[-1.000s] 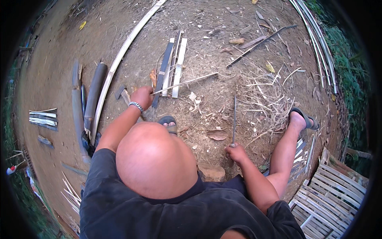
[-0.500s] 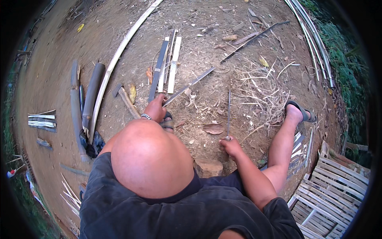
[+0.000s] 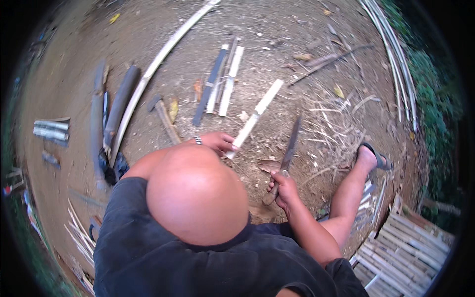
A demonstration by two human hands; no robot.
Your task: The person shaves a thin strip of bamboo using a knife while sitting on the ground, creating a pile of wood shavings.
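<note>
A pale, flat split bamboo strip (image 3: pixel 261 110) slants up and away from my left hand (image 3: pixel 221 141), which grips it near its lower end, thumb and fingers closed on it. A node crosses the strip partway along. My right hand (image 3: pixel 284 190) is wrapped around the handle of a long knife (image 3: pixel 291 144), whose dark blade points away from me with its flat side showing. The blade stays apart from the strip, to its right. Under the hands lie shavings and a brown dry leaf (image 3: pixel 269 165).
Several split strips (image 3: pixel 230 81) lie beyond my left hand, near a wooden-handled tool (image 3: pixel 166 121) with a dark head. Dark bamboo lengths (image 3: pixel 122 101) and a long pale pole (image 3: pixel 170 44) are farther left. A shavings heap (image 3: pixel 331 123) and slatted bamboo rack (image 3: pixel 405 247) occupy the right.
My left hand has moved right, and the strip has turned from its narrow dark side to its pale face. The knife has rotated so its flat side shows, its handle now visible below the fist.
</note>
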